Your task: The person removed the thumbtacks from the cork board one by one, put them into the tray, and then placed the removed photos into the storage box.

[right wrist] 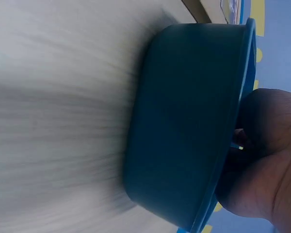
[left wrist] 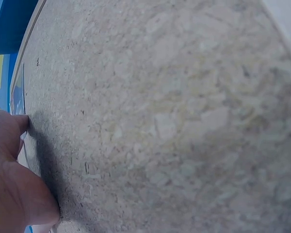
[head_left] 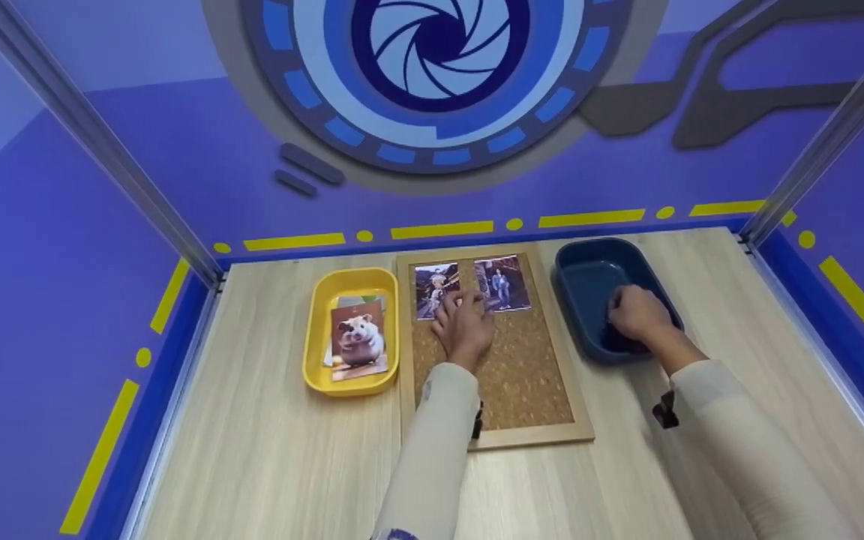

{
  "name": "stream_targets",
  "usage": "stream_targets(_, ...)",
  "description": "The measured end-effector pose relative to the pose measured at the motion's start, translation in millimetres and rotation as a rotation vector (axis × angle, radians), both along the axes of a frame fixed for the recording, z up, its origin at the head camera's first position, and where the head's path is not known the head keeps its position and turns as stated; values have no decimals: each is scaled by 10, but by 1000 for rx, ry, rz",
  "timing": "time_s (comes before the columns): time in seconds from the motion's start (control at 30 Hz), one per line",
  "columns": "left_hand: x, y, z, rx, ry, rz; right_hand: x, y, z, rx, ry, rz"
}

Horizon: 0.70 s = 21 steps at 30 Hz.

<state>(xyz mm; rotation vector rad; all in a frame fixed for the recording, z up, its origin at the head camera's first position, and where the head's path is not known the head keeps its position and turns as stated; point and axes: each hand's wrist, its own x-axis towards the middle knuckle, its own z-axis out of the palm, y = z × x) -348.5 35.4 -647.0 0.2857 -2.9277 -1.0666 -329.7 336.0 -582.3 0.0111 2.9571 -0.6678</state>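
Note:
My left hand lies on the cork board, its fingertips over the lower part of the left photo. A second photo, of a standing person, is on the board just right of it. In the left wrist view, the left thumb is against the cork. My right hand reaches down into the dark blue bin, fingers bent downward. The bin's wall hides its fingertips in the right wrist view, so what they touch does not show.
Left of the board stands a yellow bin holding several pictures, with a hamster photo on top. All of this sits on a light wooden table. A purple-blue wall rises behind, with panels at both sides.

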Motion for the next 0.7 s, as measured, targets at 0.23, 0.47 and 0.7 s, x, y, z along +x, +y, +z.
stream_targets(0.23, 12, -12, 21, 25, 17, 5, -34, -170, 87, -68, 98, -18)
stream_targets(0.47, 57, -12, 104, 34, 16, 1, -88, -414, 199, -119, 182, -30)
stream_targets(0.7, 61, 4, 81, 29, 25, 7, -94, -778, 239, -210, 270, -39)
